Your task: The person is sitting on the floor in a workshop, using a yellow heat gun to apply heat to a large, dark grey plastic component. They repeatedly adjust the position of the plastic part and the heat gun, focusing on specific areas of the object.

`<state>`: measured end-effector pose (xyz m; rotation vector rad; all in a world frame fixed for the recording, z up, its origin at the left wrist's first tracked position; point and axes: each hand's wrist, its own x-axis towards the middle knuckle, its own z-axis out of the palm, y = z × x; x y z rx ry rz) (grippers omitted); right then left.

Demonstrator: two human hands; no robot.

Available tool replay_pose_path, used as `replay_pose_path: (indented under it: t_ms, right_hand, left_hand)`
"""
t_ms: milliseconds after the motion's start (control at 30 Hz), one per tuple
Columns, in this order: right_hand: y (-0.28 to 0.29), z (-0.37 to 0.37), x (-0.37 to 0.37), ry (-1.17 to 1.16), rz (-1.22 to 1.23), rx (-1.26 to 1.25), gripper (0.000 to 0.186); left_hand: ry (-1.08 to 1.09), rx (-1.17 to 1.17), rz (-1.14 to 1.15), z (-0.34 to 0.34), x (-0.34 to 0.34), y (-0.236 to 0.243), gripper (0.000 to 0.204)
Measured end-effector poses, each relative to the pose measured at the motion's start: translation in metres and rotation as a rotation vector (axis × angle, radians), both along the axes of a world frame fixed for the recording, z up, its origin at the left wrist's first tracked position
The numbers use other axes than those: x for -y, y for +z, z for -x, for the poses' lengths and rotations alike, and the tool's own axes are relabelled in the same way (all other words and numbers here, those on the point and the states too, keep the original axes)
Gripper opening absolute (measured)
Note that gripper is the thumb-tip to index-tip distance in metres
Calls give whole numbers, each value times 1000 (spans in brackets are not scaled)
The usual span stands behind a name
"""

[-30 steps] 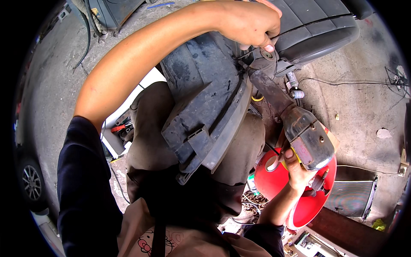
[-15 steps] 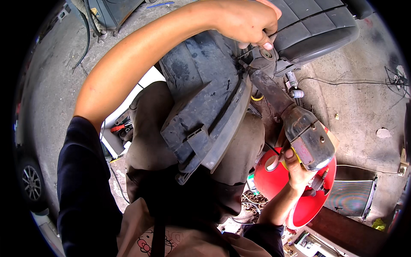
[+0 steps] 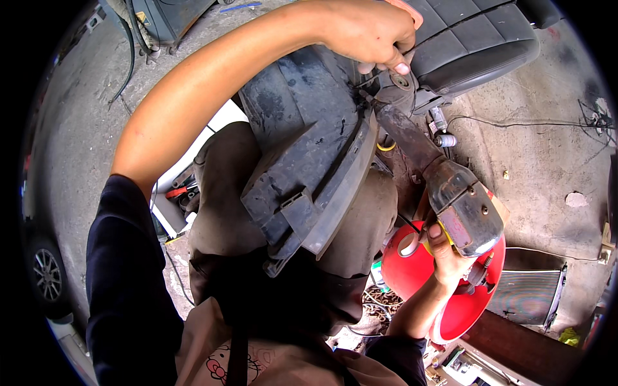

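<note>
Fingers (image 3: 393,63) of the left hand (image 3: 370,32) were curled shut, pinching at a small round fitting (image 3: 403,82) on the grey plastic panel (image 3: 309,148), right where the panel met the dark padded seat (image 3: 476,38). Whether they gripped the fitting itself or the thin black wire (image 3: 450,29) running past it could not quite be told, since the knuckles covered the spot. The right hand (image 3: 450,260) was wrapped tight round the handle of a worn power driver (image 3: 460,206), whose long grimy shaft (image 3: 402,135) sloped up to that same fitting; the tool's tip sat just under the left fingertips.

The panel lay tilted across the person's lap, its ribbed edge hiding most of the brown trousers (image 3: 360,225) and blocking any view of the ground straight below. Behind the right wrist sat a red round basin (image 3: 412,270), partly hidden by the driver and hand. Beside it, to the right, a finned radiator core (image 3: 528,296) lay flat on the concrete floor (image 3: 534,161). A small white cylindrical part (image 3: 445,139) and a yellow ring (image 3: 386,147) rested near the shaft. At the left, an open white tray (image 3: 177,193) held red-handled pliers, and a car wheel (image 3: 48,273) showed at the far edge.
</note>
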<state>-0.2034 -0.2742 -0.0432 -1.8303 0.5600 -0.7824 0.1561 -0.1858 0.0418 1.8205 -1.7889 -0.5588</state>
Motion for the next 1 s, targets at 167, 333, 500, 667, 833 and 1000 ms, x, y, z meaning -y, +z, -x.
replay_pose_path:
  t_ms: [167, 333, 500, 667, 833, 1000]
  right_hand:
    - [-2, 1, 1, 0, -13, 12, 71]
    - [-1, 1, 1, 22, -28, 21, 72]
    - [2, -3, -2, 14, -29, 30, 69]
    - [1, -1, 1, 10, -18, 0, 67]
    - [-1, -1, 0, -36, -17, -39, 69]
    - [2, 0, 0, -38, 19, -47, 72]
  left_hand:
    - [-6, -17, 9, 0, 1, -1, 22]
    - [-21, -23, 9, -1, 1, -1, 23]
    - [-2, -8, -5, -1, 1, -1, 24]
    - [7, 27, -23, -1, 1, 1, 27]
    - [4, 19, -28, -1, 2, 2, 26]
    - [-41, 29, -31, 3, 2, 7, 24]
